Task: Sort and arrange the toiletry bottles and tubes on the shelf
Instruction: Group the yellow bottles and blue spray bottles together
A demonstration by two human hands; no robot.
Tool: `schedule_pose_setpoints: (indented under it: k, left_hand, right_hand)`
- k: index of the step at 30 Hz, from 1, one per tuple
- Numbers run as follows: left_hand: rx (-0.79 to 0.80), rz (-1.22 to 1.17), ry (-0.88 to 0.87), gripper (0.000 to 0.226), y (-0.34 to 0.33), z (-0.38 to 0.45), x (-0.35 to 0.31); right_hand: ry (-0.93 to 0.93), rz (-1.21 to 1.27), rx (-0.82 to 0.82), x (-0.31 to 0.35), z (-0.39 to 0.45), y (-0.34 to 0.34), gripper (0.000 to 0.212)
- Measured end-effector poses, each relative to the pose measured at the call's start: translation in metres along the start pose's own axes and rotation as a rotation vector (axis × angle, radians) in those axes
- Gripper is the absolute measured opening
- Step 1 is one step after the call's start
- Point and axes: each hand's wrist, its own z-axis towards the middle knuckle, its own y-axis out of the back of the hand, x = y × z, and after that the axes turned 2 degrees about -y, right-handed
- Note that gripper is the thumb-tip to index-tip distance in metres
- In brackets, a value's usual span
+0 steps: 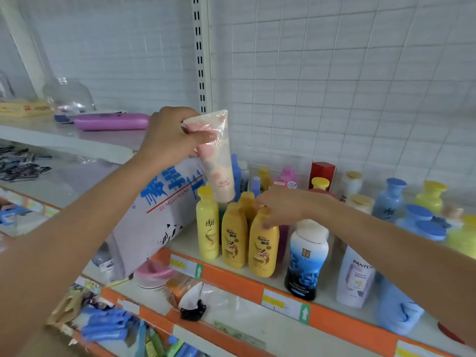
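- The pink-and-cream spotted plastic tube wrapped in clear film [217,161] is held nearly upright, its long axis running from about 12 o'clock to 6 o'clock with a slight lean; the crimped flat end points up and the cap end points down, just above the bottles.
- The left hand [171,136] pinches the tube's upper part, thumb across its front and fingers curled behind, so the tube hangs at 3 o'clock of that hand.
- The right hand [286,206] is at 4 o'clock of the tube, lower down, its fingers curled over the cap of the amber-yellow plastic shampoo bottle [264,247] standing upright at the front of the white shelf with an orange edge strip [231,280].
- A second amber bottle [234,239] stands just beside it at 9 o'clock, then a pale yellow bottle with a yellow cap [207,224].
- At 3 o'clock of the amber bottle stand a white-and-blue bottle [306,261] and a white Pantene bottle [356,276].
- A white carton with blue lettering [159,207] leans at the shelf's left end.
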Motion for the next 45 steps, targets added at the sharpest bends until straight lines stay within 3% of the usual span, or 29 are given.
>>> schedule_pose_setpoints:
  k: [10,17,21,23,30,34,40,43,45]
  left_hand:
    - [0.173,-0.183,-0.061,0.019,-0.016,0.015,0.010]
    - [0.255,-0.244,-0.188,0.018,-0.045,0.019,-0.023]
    - [0.274,-0.295,-0.344,0.018,-0.074,0.009,-0.070]
    - [0.292,-0.326,-0.419,0.019,-0.095,0.000,-0.101]
    - [0.463,-0.479,-0.558,0.020,-0.200,-0.062,-0.215]
    - [0.600,-0.443,-0.668,0.018,-0.261,-0.103,-0.273]
    - [0.728,-0.421,-0.765,0.008,-0.363,-0.171,-0.339]
    - [0.804,-0.389,-0.815,0.011,-0.413,-0.199,-0.363]
    - [0.860,-0.353,-0.865,0.012,-0.446,-0.215,-0.380]
  right_hand:
    - [-0.134,0.081,0.001,0.002,0.003,-0.010,0.037]
    - [-0.344,0.441,-0.422,-0.018,-0.057,0.034,0.043]
    - [-0.335,0.855,-0.685,-0.034,-0.119,0.056,0.042]
    - [-0.351,0.897,-0.736,-0.041,-0.150,0.056,0.041]
    - [-0.575,0.793,-0.800,-0.078,-0.279,0.008,0.022]
    - [-0.780,0.797,-0.773,-0.114,-0.373,-0.033,0.029]
    - [-1.057,0.844,-0.789,-0.161,-0.505,-0.100,0.022]
    - [-1.104,0.891,-0.787,-0.176,-0.551,-0.126,0.014]
    - [-1.149,0.906,-0.798,-0.188,-0.577,-0.143,0.025]
